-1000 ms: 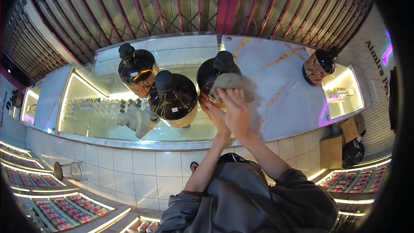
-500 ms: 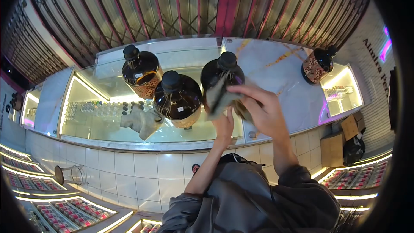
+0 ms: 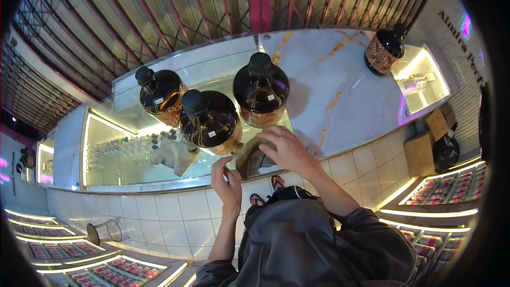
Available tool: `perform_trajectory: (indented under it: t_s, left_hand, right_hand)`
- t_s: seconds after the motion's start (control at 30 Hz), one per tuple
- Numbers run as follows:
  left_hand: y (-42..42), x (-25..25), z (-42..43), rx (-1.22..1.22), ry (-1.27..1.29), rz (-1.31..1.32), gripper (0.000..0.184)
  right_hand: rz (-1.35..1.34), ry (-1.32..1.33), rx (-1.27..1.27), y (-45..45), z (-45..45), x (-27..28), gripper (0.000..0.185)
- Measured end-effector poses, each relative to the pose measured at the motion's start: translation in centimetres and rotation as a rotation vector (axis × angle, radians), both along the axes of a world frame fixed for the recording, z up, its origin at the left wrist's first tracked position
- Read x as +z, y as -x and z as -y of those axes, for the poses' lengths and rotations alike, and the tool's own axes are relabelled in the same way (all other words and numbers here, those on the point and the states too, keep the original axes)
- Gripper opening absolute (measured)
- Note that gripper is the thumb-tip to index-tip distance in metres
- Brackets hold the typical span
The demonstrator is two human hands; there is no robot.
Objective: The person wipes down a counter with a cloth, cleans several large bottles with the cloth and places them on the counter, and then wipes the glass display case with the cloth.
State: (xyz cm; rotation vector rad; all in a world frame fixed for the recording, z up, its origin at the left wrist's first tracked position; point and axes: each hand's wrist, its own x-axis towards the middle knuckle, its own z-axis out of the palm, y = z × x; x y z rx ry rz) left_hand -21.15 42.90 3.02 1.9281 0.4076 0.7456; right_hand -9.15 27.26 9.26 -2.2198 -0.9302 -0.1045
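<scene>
The right hand (image 3: pixel 286 151)'s fingers clamp the rag (image 3: pixel 249 158), right of the front bottle (image 3: pixel 209 122), by the worktop (image 3: pixel 319 95)'s near edge. The left hand (image 3: pixel 227 187)'s bent fingers sit slightly apart, below the front bottle.

Left hand (image 3: pixel 227 185) and right hand (image 3: pixel 289 151) apart

Two hands and a cloth by dark bottles
The right hand (image 3: pixel 287 149) holds a grey-brown cloth (image 3: pixel 248 158) below the nearest three black-capped bottles (image 3: pixel 210 122); the left hand (image 3: pixel 227 185) is beside the cloth, over the glass counter's (image 3: pixel 127 178) front edge.
</scene>
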Motion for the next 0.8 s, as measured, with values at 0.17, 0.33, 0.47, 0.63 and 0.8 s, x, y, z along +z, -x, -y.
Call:
perform_trajectory:
  t_s: [0.17, 0.33, 0.47, 0.63, 0.8]
  left_hand:
    - [-2.4, 2.8, 1.7, -0.14, -0.001, 0.075, 0.028]
    - [-7.6, 1.1, 5.5, -0.074, -0.195, 0.11, 0.069]
    - [-10.7, -0.1, 7.7, 0.052, -0.152, 0.035, 0.085]
    - [-14.1, -1.0, 9.1, 0.118, -0.034, -0.082, 0.098]
    - [-15.2, -1.5, 9.1, 0.164, 0.103, -0.09, 0.102]
  right_hand:
    - [-0.169, 0.018, -0.022, -3.7, 3.8, 4.5, 0.039]
    - [-0.037, -0.134, 0.104, -12.4, 6.8, 2.7, 0.097]
    - [-0.153, -0.065, 0.3, -19.8, 6.1, -0.5, 0.115]
    - [-0.389, 0.056, 0.536, -23.4, 4.5, 0.1, 0.13]
    - [-0.477, 0.072, 0.597, -23.5, 3.6, 0.3, 0.134]
